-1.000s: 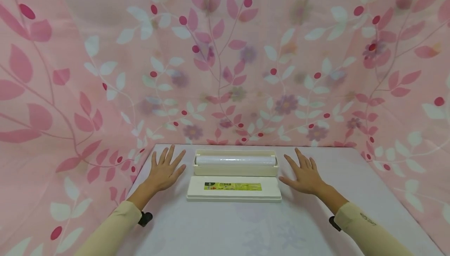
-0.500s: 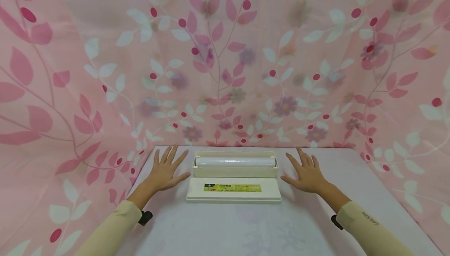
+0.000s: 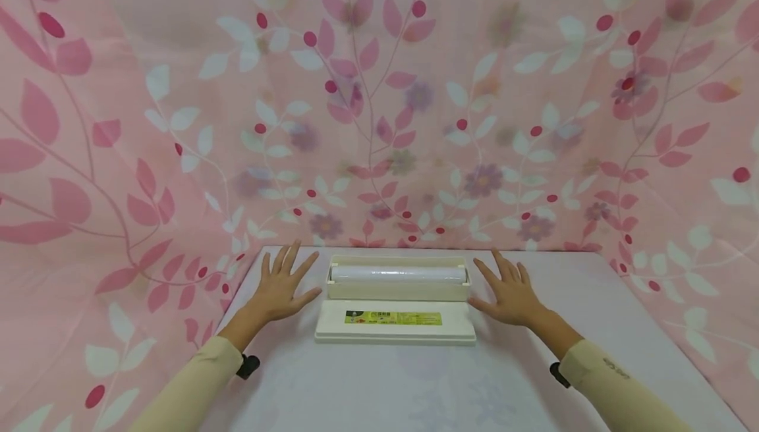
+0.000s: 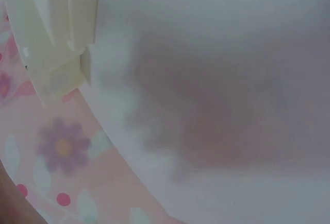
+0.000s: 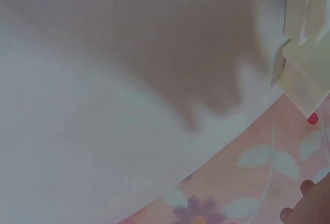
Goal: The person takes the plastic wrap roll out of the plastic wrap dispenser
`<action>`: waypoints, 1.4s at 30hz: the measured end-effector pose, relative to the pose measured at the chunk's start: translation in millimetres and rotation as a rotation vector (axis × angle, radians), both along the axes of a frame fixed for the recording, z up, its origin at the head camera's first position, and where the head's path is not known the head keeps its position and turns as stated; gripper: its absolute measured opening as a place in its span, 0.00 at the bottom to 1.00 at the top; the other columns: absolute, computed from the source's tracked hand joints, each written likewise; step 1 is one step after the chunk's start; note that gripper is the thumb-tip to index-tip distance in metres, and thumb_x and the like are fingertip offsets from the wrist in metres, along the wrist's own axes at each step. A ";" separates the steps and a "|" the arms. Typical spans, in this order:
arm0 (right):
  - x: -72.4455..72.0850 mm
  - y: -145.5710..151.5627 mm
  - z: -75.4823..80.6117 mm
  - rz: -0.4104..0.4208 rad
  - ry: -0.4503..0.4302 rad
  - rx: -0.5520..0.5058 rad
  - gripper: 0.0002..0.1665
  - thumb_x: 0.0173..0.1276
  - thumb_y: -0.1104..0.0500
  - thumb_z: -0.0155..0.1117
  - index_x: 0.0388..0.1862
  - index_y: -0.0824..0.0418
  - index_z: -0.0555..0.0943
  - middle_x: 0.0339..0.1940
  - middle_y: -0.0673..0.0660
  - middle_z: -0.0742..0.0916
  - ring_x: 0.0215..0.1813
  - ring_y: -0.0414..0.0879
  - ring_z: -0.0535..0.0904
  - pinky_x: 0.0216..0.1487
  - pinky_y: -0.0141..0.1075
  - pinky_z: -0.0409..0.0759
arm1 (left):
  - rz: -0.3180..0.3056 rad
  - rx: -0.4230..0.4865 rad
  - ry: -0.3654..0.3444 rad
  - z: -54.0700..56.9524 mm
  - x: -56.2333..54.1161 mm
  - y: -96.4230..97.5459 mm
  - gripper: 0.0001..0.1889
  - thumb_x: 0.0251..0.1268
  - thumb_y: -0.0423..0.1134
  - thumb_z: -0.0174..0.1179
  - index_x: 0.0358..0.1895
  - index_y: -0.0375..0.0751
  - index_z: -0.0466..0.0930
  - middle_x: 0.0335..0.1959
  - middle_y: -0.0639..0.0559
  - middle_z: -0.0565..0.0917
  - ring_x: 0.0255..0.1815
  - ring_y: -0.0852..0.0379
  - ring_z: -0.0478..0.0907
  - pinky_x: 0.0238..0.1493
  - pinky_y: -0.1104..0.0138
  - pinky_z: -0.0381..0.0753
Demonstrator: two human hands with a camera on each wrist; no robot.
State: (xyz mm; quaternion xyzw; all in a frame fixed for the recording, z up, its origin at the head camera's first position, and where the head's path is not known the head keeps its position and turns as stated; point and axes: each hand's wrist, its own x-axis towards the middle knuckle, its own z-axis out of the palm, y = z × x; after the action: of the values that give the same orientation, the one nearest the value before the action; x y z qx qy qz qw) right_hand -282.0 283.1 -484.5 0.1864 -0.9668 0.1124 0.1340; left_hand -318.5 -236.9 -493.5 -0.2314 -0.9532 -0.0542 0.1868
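In the head view, a long cream plastic box (image 3: 398, 292) stands open near the table's far edge. Inside lies a white, shiny roll of cling film (image 3: 398, 274). Its flat cream lid (image 3: 394, 336), bearing a yellow-green label (image 3: 393, 318), lies just in front of it. To the left of the box, my left hand (image 3: 279, 294) is spread with straight fingers, its thumb pointing at the box. My right hand (image 3: 512, 295) mirrors it on the right, the thumb close to the box's corner. Both hands hold nothing. Each wrist view shows mostly a hand's shadow on the cloth.
A pale cloth (image 3: 379, 386) covers the table. Pink curtains (image 3: 379, 103) with leaves and flowers hang behind and on both sides. The left wrist view shows the box end (image 4: 59, 80); the right wrist view shows the other end (image 5: 304, 90).
My right hand has shifted slightly left, closer to the box. My left hand's thumb has spread further toward the box. Box, roll and lid have stayed in place.
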 end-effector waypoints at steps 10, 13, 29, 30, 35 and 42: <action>-7.4 -0.9 1.7 -0.031 -0.047 0.007 0.51 0.62 0.32 0.62 0.77 0.55 0.60 0.80 0.71 0.53 0.74 0.69 0.55 0.71 0.71 0.44 | -0.023 0.019 -0.062 0.7 -8.0 9.2 0.42 0.65 0.67 0.53 0.79 0.57 0.52 0.80 0.42 0.49 0.79 0.37 0.45 0.69 0.29 0.39; -11.6 -2.5 2.7 -0.028 -0.063 -0.006 0.51 0.63 0.32 0.61 0.78 0.55 0.59 0.80 0.71 0.52 0.75 0.70 0.54 0.71 0.71 0.43 | -0.020 0.054 -0.099 1.8 -12.7 14.6 0.42 0.65 0.67 0.52 0.79 0.58 0.50 0.81 0.42 0.47 0.79 0.36 0.44 0.69 0.29 0.39; -24.3 -22.4 12.7 0.055 -0.040 -0.071 0.50 0.61 0.35 0.65 0.76 0.57 0.62 0.77 0.69 0.61 0.74 0.69 0.58 0.71 0.71 0.46 | -0.009 0.252 -0.231 -3.6 -39.7 35.5 0.42 0.69 0.63 0.53 0.80 0.51 0.49 0.81 0.39 0.45 0.79 0.33 0.46 0.71 0.34 0.52; -24.6 -23.4 13.4 0.058 -0.040 -0.074 0.50 0.60 0.35 0.66 0.75 0.57 0.63 0.77 0.69 0.62 0.74 0.70 0.59 0.71 0.71 0.46 | -0.019 0.255 -0.237 -3.5 -41.5 37.9 0.42 0.69 0.62 0.53 0.80 0.49 0.49 0.81 0.39 0.48 0.78 0.34 0.49 0.71 0.35 0.53; -26.4 -30.1 18.1 0.074 -0.068 -0.095 0.52 0.59 0.35 0.67 0.75 0.57 0.63 0.75 0.68 0.64 0.73 0.70 0.61 0.71 0.71 0.46 | -0.088 0.258 -0.253 0.5 -45.1 48.6 0.39 0.72 0.57 0.53 0.78 0.40 0.53 0.77 0.38 0.61 0.75 0.36 0.60 0.71 0.38 0.59; -34.1 -43.2 23.0 0.139 -0.115 -0.152 0.51 0.58 0.36 0.70 0.74 0.58 0.66 0.75 0.67 0.66 0.73 0.69 0.62 0.71 0.69 0.51 | -0.058 0.247 -0.321 1.2 -49.5 53.6 0.41 0.70 0.60 0.53 0.79 0.44 0.52 0.80 0.38 0.53 0.76 0.32 0.56 0.69 0.33 0.57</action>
State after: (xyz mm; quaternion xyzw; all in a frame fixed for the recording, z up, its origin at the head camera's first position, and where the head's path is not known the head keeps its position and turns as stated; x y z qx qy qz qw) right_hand -316.1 239.9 -461.6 0.2355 -0.9464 0.2047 0.0838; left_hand -368.0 -183.3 -492.3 -0.2222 -0.9498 -0.2124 0.0579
